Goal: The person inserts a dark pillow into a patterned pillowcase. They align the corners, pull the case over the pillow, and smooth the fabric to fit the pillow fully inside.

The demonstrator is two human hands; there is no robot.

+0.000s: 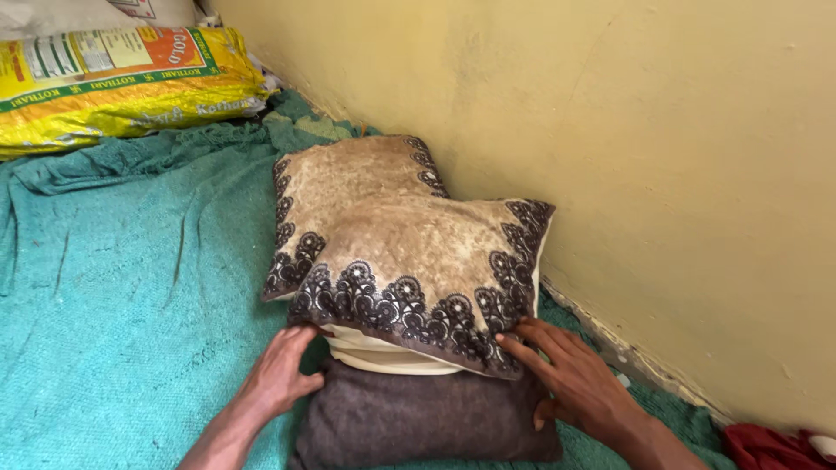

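Note:
A tan cushion cover with a dark lace-pattern border (409, 252) lies over a cream pillow (383, 355). A second matching cushion (348, 174) sits behind it against the wall. In front lies a dark grey-brown cushion (418, 418). My left hand (280, 370) rests at the near left corner of the patterned cover, fingers against its edge and the grey cushion. My right hand (570, 374) lies flat with fingers spread on the cover's near right corner. Neither hand visibly grips anything.
A teal blanket (113, 287) covers the floor. A yellow and orange printed sack (122, 78) lies at the back left. A yellow wall (662, 157) runs along the right. Red cloth (771, 446) shows at the lower right corner.

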